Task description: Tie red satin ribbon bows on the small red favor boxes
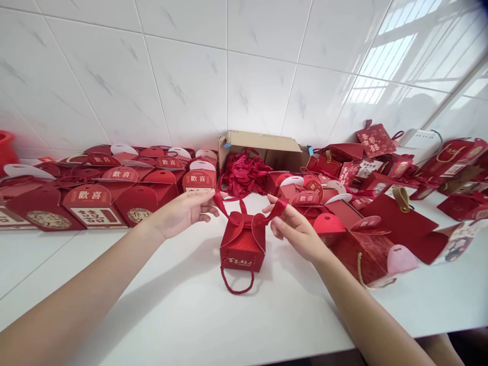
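A small red gift box (242, 243) with gold lettering stands upright on the white table, its top flaps folded in. Red satin ribbon (281, 206) runs across the flaps, with a knot or crossing at the top centre. My left hand (186, 211) pinches one ribbon end between thumb and fingers, up and left of the box. On the other side, my right hand (296, 230) is closed on the opposite end. The ribbon spreads outward between both hands. A twisted red cord handle (237, 293) hangs down the box's front onto the table.
Rows of red gift boxes (95, 203) line the left rear. Behind, a cardboard carton (263, 138) holds a heap of red ribbon (246, 173). More red boxes and bags (366, 249) crowd the right. A white device (421, 137) sits near the tiled wall (190, 71).
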Available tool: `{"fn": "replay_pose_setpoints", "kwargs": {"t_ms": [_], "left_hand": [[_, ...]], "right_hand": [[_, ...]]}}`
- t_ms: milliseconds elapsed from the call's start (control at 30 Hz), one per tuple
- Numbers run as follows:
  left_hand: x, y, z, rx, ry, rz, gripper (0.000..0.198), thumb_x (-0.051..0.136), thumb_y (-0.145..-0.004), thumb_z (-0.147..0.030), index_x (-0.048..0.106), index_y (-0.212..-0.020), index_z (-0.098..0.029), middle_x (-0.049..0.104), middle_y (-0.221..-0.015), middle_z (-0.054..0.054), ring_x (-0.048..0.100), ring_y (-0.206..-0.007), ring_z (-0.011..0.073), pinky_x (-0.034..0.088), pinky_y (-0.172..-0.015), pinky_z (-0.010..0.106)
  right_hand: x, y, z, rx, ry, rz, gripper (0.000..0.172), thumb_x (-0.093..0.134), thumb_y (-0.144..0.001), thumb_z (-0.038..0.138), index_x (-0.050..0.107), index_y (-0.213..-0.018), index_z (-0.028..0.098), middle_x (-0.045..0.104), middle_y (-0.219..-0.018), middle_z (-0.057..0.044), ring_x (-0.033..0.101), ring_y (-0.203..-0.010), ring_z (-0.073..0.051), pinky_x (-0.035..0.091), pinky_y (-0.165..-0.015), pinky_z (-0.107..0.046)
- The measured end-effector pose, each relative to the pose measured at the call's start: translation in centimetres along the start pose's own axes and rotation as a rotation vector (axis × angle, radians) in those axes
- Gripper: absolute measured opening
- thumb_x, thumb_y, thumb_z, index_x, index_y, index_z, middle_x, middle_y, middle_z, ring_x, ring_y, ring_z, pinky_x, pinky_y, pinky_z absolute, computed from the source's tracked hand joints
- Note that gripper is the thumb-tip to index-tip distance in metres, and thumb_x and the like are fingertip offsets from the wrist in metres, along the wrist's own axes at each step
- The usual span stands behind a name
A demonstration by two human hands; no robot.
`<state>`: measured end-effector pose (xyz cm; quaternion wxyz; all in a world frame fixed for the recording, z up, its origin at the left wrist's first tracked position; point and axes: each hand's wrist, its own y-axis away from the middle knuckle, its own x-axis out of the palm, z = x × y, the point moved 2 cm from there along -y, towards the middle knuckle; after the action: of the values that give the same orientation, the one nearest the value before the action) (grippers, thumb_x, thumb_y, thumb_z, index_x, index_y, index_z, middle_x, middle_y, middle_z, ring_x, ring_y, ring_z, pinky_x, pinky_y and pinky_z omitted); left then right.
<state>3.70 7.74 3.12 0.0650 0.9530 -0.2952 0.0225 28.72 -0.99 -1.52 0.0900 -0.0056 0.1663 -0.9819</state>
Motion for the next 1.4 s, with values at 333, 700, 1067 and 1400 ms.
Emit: {"fn": "replay_pose_setpoints", "kwargs": {"t_ms": [333, 700, 1067, 1400], "left_hand": [[3.7, 2.2, -7.0, 0.38, -0.322, -0.092, 0.02, 0.069, -0.079, -0.036, 0.072, -0.082, -0.017, 0.07, -0.084, 0.003, 0.061, -0.079, 0.0148, 0.047, -0.074, 0.027], [7.1, 2.2, -6.9, 0.646, -0.189, -0.078, 0.023, 0.056, -0.09, -0.037, 0.067, -0.087, -0.017, 0.067, -0.083, 0.003, 0.064, -0.084, 0.0169, 0.052, -0.08, 0.029], [8.1, 2.3, -6.6, 0.758, -0.225, -0.184, 0.028, 0.054, -0.09, -0.035, 0.059, -0.113, -0.021, 0.053, -0.056, -0.004, 0.057, -0.057, 0.0123, 0.051, -0.059, 0.025], [8.4, 1.8, -5.9, 0.549, -0.163, -0.016, 0.074, 0.062, -0.079, -0.02, 0.025, -0.143, -0.023, 0.062, -0.07, -0.002, 0.063, -0.065, 0.0155, 0.051, -0.061, 0.028]], "right_hand": [[1.1, -3.6, 8.5, -0.117, 0.335, -0.231, 0.029, 0.059, -0.086, 0.04, 0.071, -0.091, 0.014, 0.059, -0.064, -0.001, 0.052, -0.055, -0.011, 0.04, -0.048, -0.023], [4.1, -5.3, 9.0, -0.271, -0.025, -0.201, 0.014, 0.063, -0.084, 0.03, 0.064, -0.093, 0.019, 0.068, -0.081, -0.001, 0.065, -0.07, -0.012, 0.056, -0.069, -0.028], [4.9, -4.8, 9.2, -0.2, 0.0, -0.051, 0.022, 0.058, -0.088, 0.036, 0.062, -0.102, 0.019, 0.062, -0.075, 0.001, 0.048, -0.048, -0.005, 0.039, -0.043, -0.019], [3.8, -4.9, 9.1, -0.222, -0.037, -0.003, 0.028, 0.046, -0.094, 0.044, 0.064, -0.093, 0.023, 0.057, -0.063, 0.003, 0.047, -0.044, -0.006, 0.04, -0.043, -0.02]]}}
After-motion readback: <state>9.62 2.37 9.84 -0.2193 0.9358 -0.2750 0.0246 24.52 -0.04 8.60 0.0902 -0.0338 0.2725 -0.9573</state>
